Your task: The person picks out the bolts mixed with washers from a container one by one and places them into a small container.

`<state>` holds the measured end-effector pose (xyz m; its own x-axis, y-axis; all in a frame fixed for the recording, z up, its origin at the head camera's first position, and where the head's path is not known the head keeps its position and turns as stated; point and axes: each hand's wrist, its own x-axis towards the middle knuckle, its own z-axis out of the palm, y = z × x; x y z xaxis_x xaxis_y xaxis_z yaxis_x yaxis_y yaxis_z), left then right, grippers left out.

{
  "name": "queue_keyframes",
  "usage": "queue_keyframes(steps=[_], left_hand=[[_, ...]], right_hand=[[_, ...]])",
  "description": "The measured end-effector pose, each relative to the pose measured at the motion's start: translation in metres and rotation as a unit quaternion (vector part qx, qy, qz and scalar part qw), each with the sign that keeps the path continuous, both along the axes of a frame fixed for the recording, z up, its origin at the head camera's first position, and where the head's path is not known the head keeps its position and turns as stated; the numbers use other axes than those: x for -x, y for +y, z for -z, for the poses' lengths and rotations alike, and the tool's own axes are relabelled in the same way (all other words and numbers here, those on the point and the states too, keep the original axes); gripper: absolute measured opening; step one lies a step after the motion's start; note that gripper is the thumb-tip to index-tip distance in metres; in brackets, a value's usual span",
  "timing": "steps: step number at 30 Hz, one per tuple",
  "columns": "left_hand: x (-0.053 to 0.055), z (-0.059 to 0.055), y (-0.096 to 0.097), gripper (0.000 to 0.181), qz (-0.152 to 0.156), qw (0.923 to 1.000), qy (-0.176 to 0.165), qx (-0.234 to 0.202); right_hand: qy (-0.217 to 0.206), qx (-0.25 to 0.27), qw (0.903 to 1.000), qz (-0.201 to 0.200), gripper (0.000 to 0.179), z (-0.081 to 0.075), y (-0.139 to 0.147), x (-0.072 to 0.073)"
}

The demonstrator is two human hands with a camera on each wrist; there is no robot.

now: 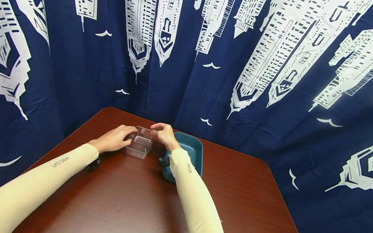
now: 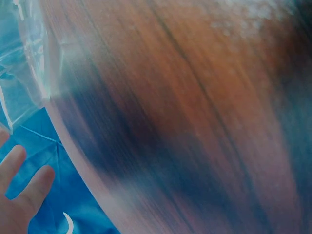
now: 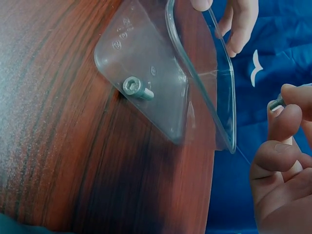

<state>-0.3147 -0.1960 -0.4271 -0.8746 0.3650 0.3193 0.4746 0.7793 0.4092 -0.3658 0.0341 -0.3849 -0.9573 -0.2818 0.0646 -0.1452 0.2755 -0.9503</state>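
A clear plastic box (image 1: 137, 152) stands on the table, its walls see-through. Inside it lies a socket head bolt (image 3: 137, 88), on the box's floor. My left hand (image 1: 115, 139) rests at the box's left side, fingers (image 2: 12, 163) spread and fairly straight; a fingertip meets the rim in the right wrist view. Above the box's right edge, my right hand (image 1: 163, 134) pinches a small bolt (image 3: 277, 104) between thumb and fingertip. Most of that bolt is hidden by the fingers.
A blue tray (image 1: 199, 147) sits just right of the box, partly under my right forearm. Brown wood tabletop (image 1: 233, 181) extends to the front and right. A navy curtain (image 1: 186, 84) with white buildings hangs behind the table's back edge.
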Motion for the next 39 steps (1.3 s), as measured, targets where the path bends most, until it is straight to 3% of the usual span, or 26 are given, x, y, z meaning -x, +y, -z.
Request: queue_keyframes(steps=[9, 21, 29, 39], left_hand=[[0.0, -0.002, -0.001, 0.051, 0.003, 1.0, 0.003, 0.006], [0.003, 0.0, -0.001, 0.052, 0.001, 1.0, -0.008, 0.002], [0.002, -0.003, -0.001, 0.052, -0.001, 0.9999, -0.011, 0.006], [0.0, -0.005, 0.0, 0.052, -0.003, 0.9998, -0.01, 0.018]], right_hand=[[-0.011, -0.004, 0.9999, -0.005, 0.018, -0.001, -0.005, 0.001], [-0.012, -0.015, 0.9997, -0.014, 0.027, 0.001, -0.006, 0.001], [-0.01, -0.013, 0.9999, -0.002, 0.018, -0.001, 0.005, 0.002], [-0.013, -0.01, 0.9999, -0.005, 0.021, -0.004, 0.025, 0.001]])
